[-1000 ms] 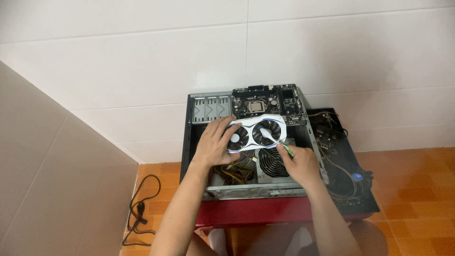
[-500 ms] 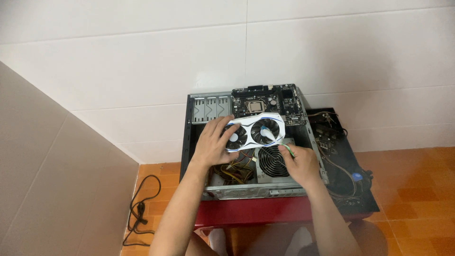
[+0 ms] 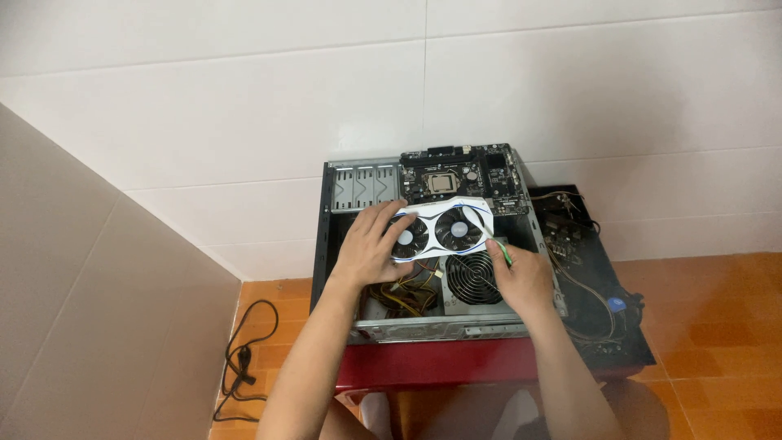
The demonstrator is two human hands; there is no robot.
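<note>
**Graphics card lies crosswise in the open case, a hand at each end**

The white two-fan graphics card (image 3: 438,230) sits inside the open computer case (image 3: 326,244), its long axis running left to right across the case, just below the motherboard (image 3: 464,173) and above the round grille of the power supply fan (image 3: 472,279). The card is tilted slightly, its right end a little higher in the picture than its left.

The left hand (image 3: 371,244) lies on the card's left end, fingers spread flat and loosely curled over the left fan and the near edge; it presses or steadies the card rather than clenching it. The right hand (image 3: 521,273) is at the card's right end, just below its lower right corner. Its fingers are closed around a thin green tool (image 3: 503,251), probably a small screwdriver, whose tip points up toward that corner. Whether the tip touches the card cannot be told.

So the card lies between the two hands, the left on top of it, the right beside it.

The card has a white shroud with dark blue lines and two dark fans with pale hubs. Bundled coloured wires (image 3: 407,293) lie below it in the case. The case rests on a red stand (image 3: 440,363); a black side panel with loose cables (image 3: 595,285) lies to the right, and a black cord (image 3: 240,358) is on the orange tiled floor (image 3: 717,326).
</note>
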